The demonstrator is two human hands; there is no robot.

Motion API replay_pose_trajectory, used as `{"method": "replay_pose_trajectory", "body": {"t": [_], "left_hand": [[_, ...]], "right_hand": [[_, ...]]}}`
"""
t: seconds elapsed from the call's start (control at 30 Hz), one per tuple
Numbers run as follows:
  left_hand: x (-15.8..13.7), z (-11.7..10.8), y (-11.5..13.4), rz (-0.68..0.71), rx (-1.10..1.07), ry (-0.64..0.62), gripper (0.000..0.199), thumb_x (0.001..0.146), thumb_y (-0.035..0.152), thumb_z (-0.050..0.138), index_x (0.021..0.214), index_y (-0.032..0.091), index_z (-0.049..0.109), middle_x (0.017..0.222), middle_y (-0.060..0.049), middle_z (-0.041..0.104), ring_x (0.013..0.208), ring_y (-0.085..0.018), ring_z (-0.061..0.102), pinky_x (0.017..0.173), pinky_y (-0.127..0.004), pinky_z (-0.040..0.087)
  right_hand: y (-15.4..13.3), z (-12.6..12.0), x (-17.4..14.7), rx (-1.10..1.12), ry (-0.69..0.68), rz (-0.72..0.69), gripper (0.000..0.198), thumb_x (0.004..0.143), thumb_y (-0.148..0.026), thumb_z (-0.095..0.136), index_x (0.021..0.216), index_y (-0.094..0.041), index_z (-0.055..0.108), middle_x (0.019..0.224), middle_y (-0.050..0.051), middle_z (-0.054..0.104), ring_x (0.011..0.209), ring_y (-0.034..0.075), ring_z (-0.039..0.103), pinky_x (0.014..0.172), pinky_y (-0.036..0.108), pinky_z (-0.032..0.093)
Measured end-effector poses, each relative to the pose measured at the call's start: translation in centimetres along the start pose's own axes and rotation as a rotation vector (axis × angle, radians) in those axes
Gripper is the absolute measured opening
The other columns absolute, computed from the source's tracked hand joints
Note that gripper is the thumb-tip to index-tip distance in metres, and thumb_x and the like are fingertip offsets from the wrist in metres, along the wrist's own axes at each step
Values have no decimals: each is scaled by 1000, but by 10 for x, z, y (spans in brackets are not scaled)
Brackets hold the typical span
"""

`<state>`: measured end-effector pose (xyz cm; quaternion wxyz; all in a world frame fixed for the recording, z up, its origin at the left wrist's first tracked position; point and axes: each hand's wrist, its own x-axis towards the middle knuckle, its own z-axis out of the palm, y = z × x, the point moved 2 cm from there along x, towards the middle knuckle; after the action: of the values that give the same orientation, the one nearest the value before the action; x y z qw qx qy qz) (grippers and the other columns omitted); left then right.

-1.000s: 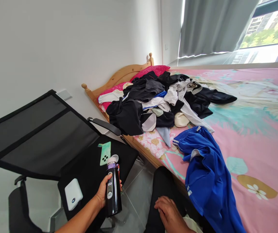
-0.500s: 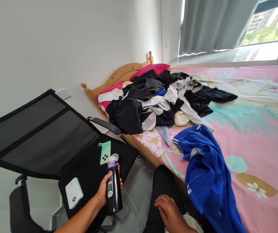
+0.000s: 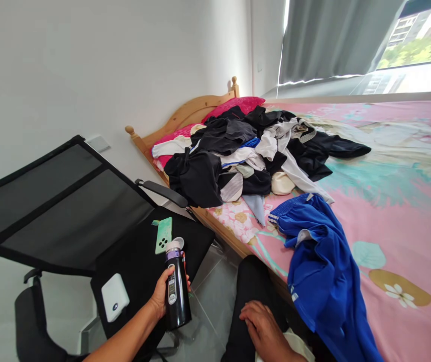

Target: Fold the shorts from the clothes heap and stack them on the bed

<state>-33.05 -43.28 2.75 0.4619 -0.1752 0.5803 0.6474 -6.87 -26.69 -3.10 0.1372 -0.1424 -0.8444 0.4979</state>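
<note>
My left hand [image 3: 163, 291] is wrapped around a black water bottle [image 3: 178, 296] with a purple neck and a whitish top, held upright with a slight tilt over the front of the chair seat. A pale round cap at its top looks flipped up. My right hand [image 3: 262, 324] lies on my dark-trousered leg, fingers together and loosely laid over it, holding nothing. Behind the bottle a green phone [image 3: 163, 235] rests on the black chair seat [image 3: 136, 261]. A white box-like device [image 3: 115, 297] with a dark round spot lies left of my left hand.
The bed [image 3: 404, 216] with a pink floral sheet fills the right side. Blue shorts or trousers [image 3: 321, 266] hang at its near edge. Farther back is a heap of clothes [image 3: 223, 146] by the wooden headboard [image 3: 185, 113]. The chair's armrest [image 3: 163, 193] touches the bed side.
</note>
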Motion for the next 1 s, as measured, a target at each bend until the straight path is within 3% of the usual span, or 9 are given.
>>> {"method": "replay_pose_trajectory", "body": {"t": [0.3,0.73,1.0], "left_hand": [[2,5,-1,43,-8,15,38,82,43,56,87,6,64,73,-15,71,62,-25,69,61,-37,57],[1,5,-3,-12,-19,-3,47,80,48,56,88,3,65,73,-18,71,64,-26,69,63,-37,57],[-1,8,-2,8,-60,-8,41,80,45,57,87,5,65,72,-15,70,63,-26,69,61,-37,57]], "right_hand": [[2,1,-2,-8,9,-11,27,88,-11,36,92,-20,61,98,7,62,99,20,56,85,37,42],[-1,-1,-2,-2,12,9,28,88,-12,37,91,-20,63,98,7,63,100,20,56,87,38,43],[2,0,-3,-11,15,-5,27,88,-13,37,92,-20,63,98,8,64,100,21,56,87,39,43]]}}
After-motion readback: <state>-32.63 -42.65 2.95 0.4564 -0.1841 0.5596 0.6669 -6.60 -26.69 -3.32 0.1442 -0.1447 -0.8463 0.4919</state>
